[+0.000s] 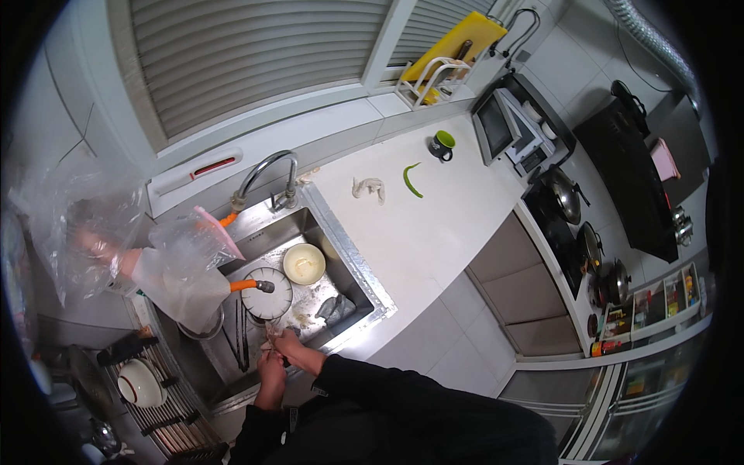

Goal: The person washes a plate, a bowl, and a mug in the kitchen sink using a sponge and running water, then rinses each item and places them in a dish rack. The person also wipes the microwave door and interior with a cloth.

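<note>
Both my hands are together over the near edge of the stainless steel sink (343, 339). My left hand (271, 372) and my right hand (289, 344) are closed on a small crumpled beige cloth (269, 334). Just beyond them in the basin lies a white plate with a line pattern (267, 299), partly beneath an orange hose with a metal nozzle (247, 285). A cream bowl (304, 264) with residue sits behind it, and a wet grey cloth (336, 310) lies to the right. A pair of black tongs or chopsticks (239, 337) rests at the left.
A chrome faucet (290, 174) rises behind the sink. Plastic bags (180, 279) hang over its left side. On the white counter (395, 244) are a green chili pepper (411, 181), a crumpled pale cloth (369, 189) and a mug (442, 146). A dish rack (168, 415) holding a bowl (139, 383) stands left.
</note>
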The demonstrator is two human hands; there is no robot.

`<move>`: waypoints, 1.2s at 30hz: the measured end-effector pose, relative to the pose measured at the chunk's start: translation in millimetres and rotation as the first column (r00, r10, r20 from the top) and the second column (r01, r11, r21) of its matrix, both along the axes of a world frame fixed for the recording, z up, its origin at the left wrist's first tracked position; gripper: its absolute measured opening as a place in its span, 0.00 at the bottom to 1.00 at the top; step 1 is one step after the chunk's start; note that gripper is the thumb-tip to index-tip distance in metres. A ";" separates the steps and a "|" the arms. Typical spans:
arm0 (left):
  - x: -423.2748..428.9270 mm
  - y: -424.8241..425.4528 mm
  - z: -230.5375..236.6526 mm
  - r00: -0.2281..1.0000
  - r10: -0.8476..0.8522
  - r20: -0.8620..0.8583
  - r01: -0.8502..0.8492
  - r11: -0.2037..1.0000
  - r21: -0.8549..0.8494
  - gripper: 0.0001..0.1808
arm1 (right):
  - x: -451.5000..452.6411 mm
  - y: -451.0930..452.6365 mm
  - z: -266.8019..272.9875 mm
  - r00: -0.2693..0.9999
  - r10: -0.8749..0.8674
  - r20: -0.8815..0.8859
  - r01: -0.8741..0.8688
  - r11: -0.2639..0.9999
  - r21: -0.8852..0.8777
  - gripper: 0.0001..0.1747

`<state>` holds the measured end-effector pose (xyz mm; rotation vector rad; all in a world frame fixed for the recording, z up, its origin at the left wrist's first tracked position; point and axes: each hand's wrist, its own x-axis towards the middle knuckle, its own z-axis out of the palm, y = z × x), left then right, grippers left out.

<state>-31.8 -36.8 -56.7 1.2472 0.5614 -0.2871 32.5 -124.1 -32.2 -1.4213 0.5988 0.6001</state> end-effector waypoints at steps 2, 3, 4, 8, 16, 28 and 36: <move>3.4 0.1 8.0 0.997 -0.031 -0.064 0.032 0.999 0.019 0.07 | 3.0 -2.9 3.9 0.961 -0.097 -0.257 0.155 0.964 0.217 0.08; 3.2 0.2 14.8 0.993 -0.082 -0.082 0.089 0.993 0.076 0.07 | 5.8 -5.8 4.1 0.957 -0.221 -0.190 0.242 0.966 0.092 0.08; 3.5 0.2 22.7 0.986 -0.132 -0.105 0.146 0.980 0.134 0.07 | 9.8 -10.3 3.4 0.937 -0.309 -0.162 0.313 0.950 -0.006 0.07; 0.0 -3.2 58.0 0.935 -0.241 -0.260 0.267 0.961 0.068 0.08 | 26.1 -24.1 -4.9 0.934 -0.285 -0.214 0.327 0.925 0.195 0.06; 8.3 -9.3 58.1 0.923 -0.092 -0.375 0.104 0.994 0.012 0.20 | 14.5 -14.2 8.1 0.881 -0.461 -0.106 0.473 0.860 0.191 0.10; 33.1 -18.8 46.8 0.939 0.035 -0.343 -0.006 0.996 0.086 0.22 | 5.1 4.6 20.4 0.824 -0.567 0.001 0.511 0.743 0.433 0.25; 38.2 -16.2 56.0 0.985 0.110 -0.133 -0.084 0.980 0.182 0.21 | -13.2 15.7 27.7 0.963 -0.267 -0.029 0.269 0.952 0.149 0.17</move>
